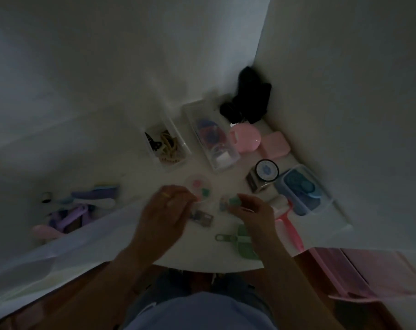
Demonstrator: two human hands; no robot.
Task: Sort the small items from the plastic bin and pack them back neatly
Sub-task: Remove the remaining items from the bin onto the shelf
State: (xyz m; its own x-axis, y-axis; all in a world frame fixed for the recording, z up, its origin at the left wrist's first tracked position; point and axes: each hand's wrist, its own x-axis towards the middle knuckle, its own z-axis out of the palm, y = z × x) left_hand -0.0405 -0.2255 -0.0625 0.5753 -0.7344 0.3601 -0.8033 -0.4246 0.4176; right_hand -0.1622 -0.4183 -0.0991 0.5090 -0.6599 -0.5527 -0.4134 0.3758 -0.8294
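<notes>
The scene is dim and blurred. My left hand [165, 208] hovers over the white table [202, 256], fingers curled near a small clear packet [203, 206]; whether it grips the packet is unclear. My right hand [252, 210] pinches a small green piece [234, 201] at its fingertips. A round clear case [198, 186] with pink and green bits lies just beyond my hands. A small dark card [202, 217] lies between them. Two clear plastic bins stand farther back: one [165, 145] with hair clips and ties, one [210, 136] with red and blue items.
A green scoop-like item [240, 236] and a pink comb [289, 228] lie near my right hand. Pink cases [246, 138], a round tin [267, 173] and a blue container [300, 189] sit right. Purple items [78, 210] lie left. A black object [247, 103] fills the corner.
</notes>
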